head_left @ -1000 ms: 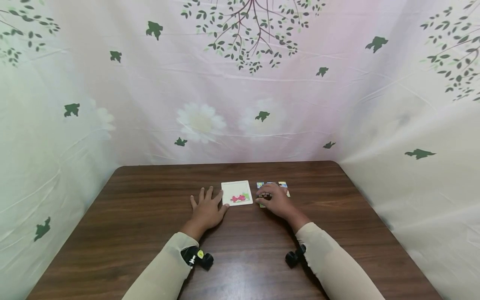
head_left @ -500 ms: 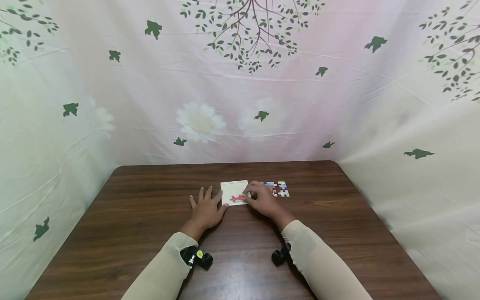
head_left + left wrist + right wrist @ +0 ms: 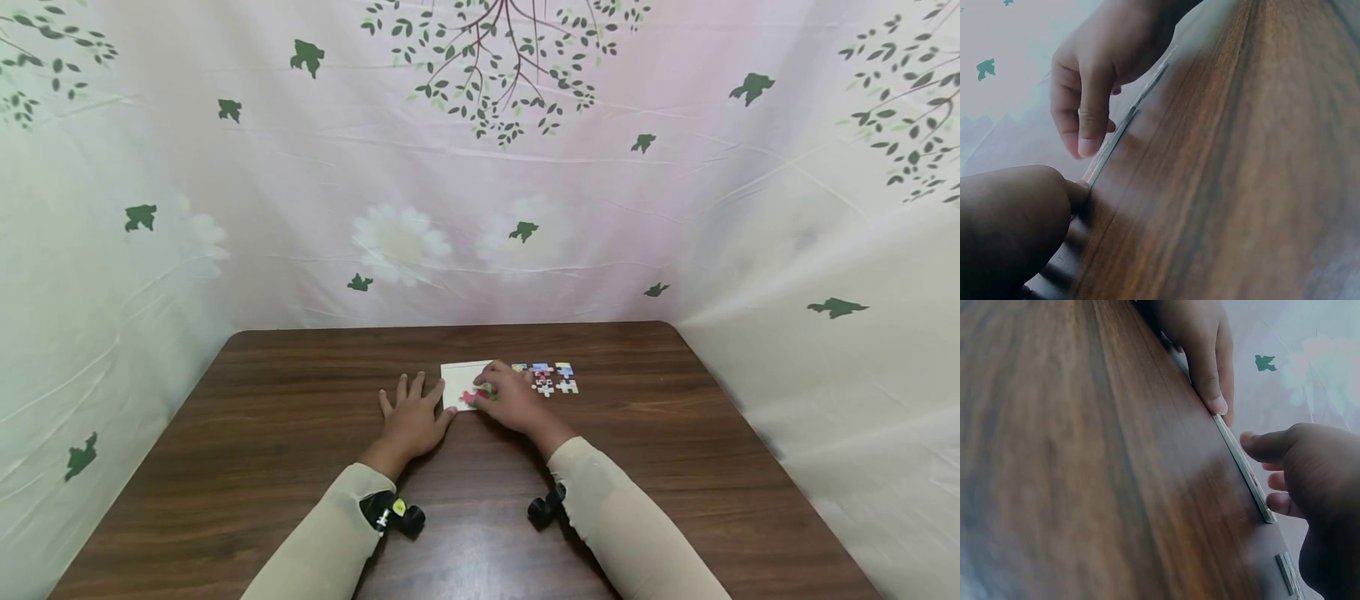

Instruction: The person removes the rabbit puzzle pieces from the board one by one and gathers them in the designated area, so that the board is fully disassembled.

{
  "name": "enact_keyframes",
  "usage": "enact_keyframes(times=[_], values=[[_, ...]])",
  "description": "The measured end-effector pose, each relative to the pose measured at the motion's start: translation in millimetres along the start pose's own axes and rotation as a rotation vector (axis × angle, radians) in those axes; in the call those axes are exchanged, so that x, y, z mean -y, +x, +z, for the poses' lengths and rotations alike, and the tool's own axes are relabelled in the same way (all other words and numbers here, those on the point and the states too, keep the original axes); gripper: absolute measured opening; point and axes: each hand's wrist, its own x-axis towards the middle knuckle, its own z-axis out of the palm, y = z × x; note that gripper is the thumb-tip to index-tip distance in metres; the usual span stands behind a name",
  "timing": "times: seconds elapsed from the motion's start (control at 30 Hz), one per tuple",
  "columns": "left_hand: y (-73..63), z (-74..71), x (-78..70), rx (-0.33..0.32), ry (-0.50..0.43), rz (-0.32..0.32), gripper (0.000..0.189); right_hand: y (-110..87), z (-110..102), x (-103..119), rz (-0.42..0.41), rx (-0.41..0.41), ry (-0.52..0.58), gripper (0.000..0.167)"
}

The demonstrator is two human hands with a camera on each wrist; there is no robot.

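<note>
A white square puzzle tray (image 3: 459, 375) lies near the far side of the table, with pink and green pieces (image 3: 471, 396) along its lower part. My left hand (image 3: 412, 421) rests on the table with fingers spread; its thumb touches the tray's near left corner and the index finger lies along the left edge. Over the tray's right half is my right hand (image 3: 513, 404), thumb and fingers bent with their tips low at the tray. The right wrist view shows that thumb (image 3: 1266, 447) apart from the fingertips. I cannot tell whether a piece sits between them.
Several loose jigsaw pieces (image 3: 564, 369) lie in rows right of the tray, some behind my right hand. They rest on a dark wooden table (image 3: 315, 417). A pale curtain (image 3: 300, 183) with leaves and birds hangs behind and at both sides.
My right hand has moved left from the loose pieces onto the tray's right half, uncovering several of those pieces. The left hand has stayed at the tray's left edge.
</note>
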Motion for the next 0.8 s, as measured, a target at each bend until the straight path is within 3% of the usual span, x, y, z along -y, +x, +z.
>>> enact_keyframes(times=[0.4, 0.8], values=[[-0.3, 0.1, -1.2, -0.012, 0.011, -0.001, 0.067, -0.4, -0.8, 1.8, 0.069, 0.102, -0.037, 0.030], [-1.3, -0.9, -1.4, 0.006, 0.008, -0.004, 0.068, 0.3, -0.5, 4.7, 0.090, 0.079, -0.066, 0.027]])
